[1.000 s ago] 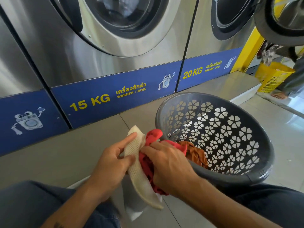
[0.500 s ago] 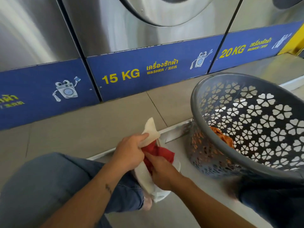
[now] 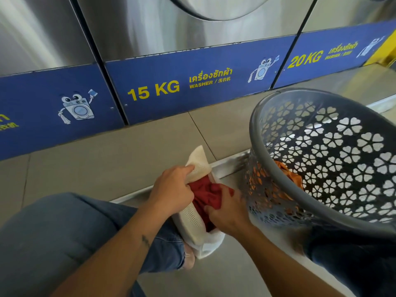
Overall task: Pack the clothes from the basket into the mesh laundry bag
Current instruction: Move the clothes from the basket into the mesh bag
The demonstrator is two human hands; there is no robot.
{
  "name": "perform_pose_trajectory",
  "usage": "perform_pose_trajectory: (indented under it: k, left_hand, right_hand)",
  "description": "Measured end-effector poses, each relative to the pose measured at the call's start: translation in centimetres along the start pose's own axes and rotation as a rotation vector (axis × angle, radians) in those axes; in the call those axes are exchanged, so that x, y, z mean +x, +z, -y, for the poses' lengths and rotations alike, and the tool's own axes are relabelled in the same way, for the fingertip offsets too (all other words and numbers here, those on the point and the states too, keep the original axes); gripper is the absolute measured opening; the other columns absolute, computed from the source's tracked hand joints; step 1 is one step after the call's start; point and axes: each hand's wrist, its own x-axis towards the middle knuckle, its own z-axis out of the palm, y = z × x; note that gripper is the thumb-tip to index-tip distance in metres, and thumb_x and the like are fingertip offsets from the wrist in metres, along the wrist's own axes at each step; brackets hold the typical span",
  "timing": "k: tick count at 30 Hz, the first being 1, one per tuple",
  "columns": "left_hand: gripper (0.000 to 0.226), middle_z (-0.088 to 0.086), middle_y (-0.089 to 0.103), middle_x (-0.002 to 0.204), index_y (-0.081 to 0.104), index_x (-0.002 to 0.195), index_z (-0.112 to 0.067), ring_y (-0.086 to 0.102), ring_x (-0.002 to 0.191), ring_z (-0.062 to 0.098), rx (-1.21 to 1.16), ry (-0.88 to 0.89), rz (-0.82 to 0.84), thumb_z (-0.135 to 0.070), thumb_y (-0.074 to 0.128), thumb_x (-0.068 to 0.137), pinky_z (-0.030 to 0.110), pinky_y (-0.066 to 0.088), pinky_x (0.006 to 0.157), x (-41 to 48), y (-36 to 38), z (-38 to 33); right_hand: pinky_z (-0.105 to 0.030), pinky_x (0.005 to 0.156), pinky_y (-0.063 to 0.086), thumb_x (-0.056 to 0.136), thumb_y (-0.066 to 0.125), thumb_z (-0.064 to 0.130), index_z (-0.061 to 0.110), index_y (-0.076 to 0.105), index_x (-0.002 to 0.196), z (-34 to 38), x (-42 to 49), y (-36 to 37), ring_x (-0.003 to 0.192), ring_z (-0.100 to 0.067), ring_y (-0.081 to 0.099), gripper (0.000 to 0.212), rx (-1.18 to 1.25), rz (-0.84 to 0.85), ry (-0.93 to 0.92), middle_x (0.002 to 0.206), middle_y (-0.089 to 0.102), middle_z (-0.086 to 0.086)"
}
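My left hand (image 3: 173, 189) gripped the top edge of the cream-white mesh laundry bag (image 3: 198, 161), fingers curled round the fabric so that its mouth stood open. My right hand (image 3: 227, 211) was closed on a crumpled red garment (image 3: 205, 194), thumb and fingers dug into the cloth. The garment sat in the mouth of the bag, partly inside it and partly bunched above the rim. The bag hung down between my knees, and its lower end rested on the grey floor (image 3: 235, 275), just in front of the metal-edged lip of the raised beige tiled step (image 3: 107, 163).

Just to the right of the bag stood the round grey plastic basket with flower-shaped cut-outs (image 3: 252, 123), tilted with its mouth towards me. Its base was near the step's edge, and its near side was against my dark-clad right leg (image 3: 353, 260). An orange garment (image 3: 288, 174) lay in the bottom of it and showed through the holes in the wall. My left leg in blue jeans (image 3: 53, 232) filled the lower left corner.

Along the far edge of the step ran the stainless steel washing machines with a blue band marked "15 KG" (image 3: 154, 91).
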Motion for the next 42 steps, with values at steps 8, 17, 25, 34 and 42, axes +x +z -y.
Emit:
perform_pose_trajectory:
  k: [8, 17, 25, 34, 42]
  left_hand:
    - [0.065, 0.003, 0.051, 0.144, 0.046, 0.143, -0.031, 0.047, 0.131, 0.025, -0.090, -0.030, -0.046, 0.000, 0.050, 0.086, 0.042, 0.042, 0.108, 0.0, 0.4, -0.2]
    - [0.057, 0.001, 0.061, 0.134, 0.065, 0.128, -0.024, 0.055, 0.124, 0.019, -0.208, 0.038, -0.302, 0.008, 0.044, 0.085, 0.031, 0.046, 0.103, 0.2, 0.2, -0.5]
    - [0.051, 0.003, 0.065, 0.129, 0.069, 0.122, -0.021, 0.059, 0.118, 0.020, -0.257, 0.022, -0.414, 0.008, 0.045, 0.087, 0.025, 0.046, 0.098, -0.2, -0.6, -0.9]
    - [0.049, 0.007, 0.058, 0.135, 0.055, 0.137, -0.021, 0.056, 0.117, 0.029, -0.259, -0.070, -0.319, -0.006, 0.051, 0.091, 0.047, 0.052, 0.095, 0.2, -0.9, -1.6]
    - [0.059, 0.002, 0.049, 0.143, 0.045, 0.144, -0.030, 0.046, 0.129, 0.024, -0.110, -0.032, -0.074, -0.014, 0.057, 0.088, 0.044, 0.044, 0.105, 1.2, 0.6, -2.8]
  right_hand:
    - [-0.037, 0.094, 0.049, 0.080, 0.062, 0.022, 0.027, 0.058, 0.134, 1.8, -1.2, 2.3, 0.115, -0.020, 0.056, 0.054, -0.136, -0.048, -0.522, 0.126, 0.063, 0.005]
    - [-0.060, 0.116, 0.027, 0.090, 0.044, 0.051, 0.041, 0.017, 0.155, -0.3, 3.1, 0.4, 0.145, -0.046, 0.027, 0.071, -0.199, 0.261, -0.122, 0.165, 0.020, -0.009]
    - [-0.054, 0.114, 0.036, 0.075, 0.053, 0.058, 0.046, 0.022, 0.152, 0.1, 2.0, -2.6, 0.142, -0.041, 0.036, 0.083, -0.125, 0.195, -0.176, 0.163, 0.024, -0.008]
    - [-0.041, 0.096, 0.052, 0.090, 0.059, 0.031, 0.044, 0.035, 0.145, 4.9, -4.8, -12.9, 0.119, -0.024, 0.057, 0.061, -0.207, 0.134, -0.486, 0.136, 0.054, -0.001]
    - [-0.034, 0.092, 0.053, 0.093, 0.064, 0.020, 0.033, 0.054, 0.137, 1.8, -2.3, -23.6, 0.104, -0.015, 0.067, 0.047, -0.052, -0.232, -0.440, 0.119, 0.065, 0.002]
